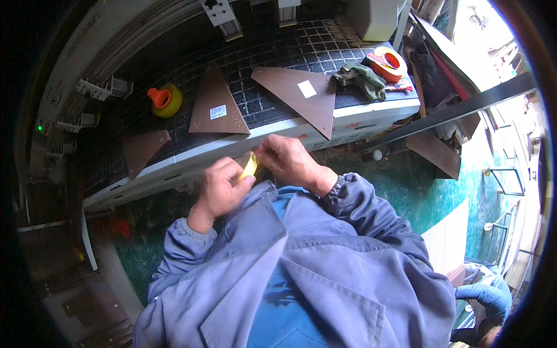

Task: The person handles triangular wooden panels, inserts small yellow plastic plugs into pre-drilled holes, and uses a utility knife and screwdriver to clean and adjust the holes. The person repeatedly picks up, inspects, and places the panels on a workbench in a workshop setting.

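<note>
Seen from above, a person in a blue jacket holds a small yellow object [250,166] at picture centre. The left hand [220,188] pinches it between thumb and fingers; the right hand [290,159] has its fingertips curled on its top edge. At twelve o'clock, on a dark gridded table [278,49], lie brown triangular panels, one [217,104] with a white square label [217,112], another [299,95] with a white label [307,89]

The person wears a loose, slate-blue cotton work jacket [325,272], dusted with pale specks, its open lapels folded back over a brighter blue shirt [278,307]. Both long sleeves end in gathered elastic cuffs at the wrists, above the bare left hand [223,188] and right hand [290,159].
</note>
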Demonstrator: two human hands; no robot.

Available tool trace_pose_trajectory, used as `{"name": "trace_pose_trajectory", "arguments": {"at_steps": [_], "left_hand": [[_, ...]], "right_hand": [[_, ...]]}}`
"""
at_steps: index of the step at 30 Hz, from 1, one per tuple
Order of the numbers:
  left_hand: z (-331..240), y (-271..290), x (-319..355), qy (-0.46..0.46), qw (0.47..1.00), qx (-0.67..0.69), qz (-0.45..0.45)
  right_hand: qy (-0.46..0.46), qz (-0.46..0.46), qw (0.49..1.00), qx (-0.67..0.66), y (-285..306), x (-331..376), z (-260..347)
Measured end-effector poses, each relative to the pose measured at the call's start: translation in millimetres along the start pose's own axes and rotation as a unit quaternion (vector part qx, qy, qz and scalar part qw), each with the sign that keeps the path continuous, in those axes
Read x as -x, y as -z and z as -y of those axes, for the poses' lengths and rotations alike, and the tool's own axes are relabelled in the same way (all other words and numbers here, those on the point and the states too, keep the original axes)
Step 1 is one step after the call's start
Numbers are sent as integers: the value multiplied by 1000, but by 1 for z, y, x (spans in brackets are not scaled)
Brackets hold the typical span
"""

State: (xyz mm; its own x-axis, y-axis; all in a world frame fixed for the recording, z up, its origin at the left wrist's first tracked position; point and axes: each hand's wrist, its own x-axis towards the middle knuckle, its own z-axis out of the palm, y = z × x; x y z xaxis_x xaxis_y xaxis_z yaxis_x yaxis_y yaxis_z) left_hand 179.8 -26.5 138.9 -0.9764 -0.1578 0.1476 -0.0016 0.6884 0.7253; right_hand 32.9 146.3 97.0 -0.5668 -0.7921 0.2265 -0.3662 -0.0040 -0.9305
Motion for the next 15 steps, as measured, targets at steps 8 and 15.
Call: {"name": "trace_pose_trajectory", "arguments": {"at_steps": [8,15], "left_hand": [[-13,-31,3,-74,995,54,34],[6,-18,10,-23,997,60,-43]], "right_hand": [[-65,-159,983,63,-18,17,-28],[-288,-107,920,-241,10,38,-64]]}}
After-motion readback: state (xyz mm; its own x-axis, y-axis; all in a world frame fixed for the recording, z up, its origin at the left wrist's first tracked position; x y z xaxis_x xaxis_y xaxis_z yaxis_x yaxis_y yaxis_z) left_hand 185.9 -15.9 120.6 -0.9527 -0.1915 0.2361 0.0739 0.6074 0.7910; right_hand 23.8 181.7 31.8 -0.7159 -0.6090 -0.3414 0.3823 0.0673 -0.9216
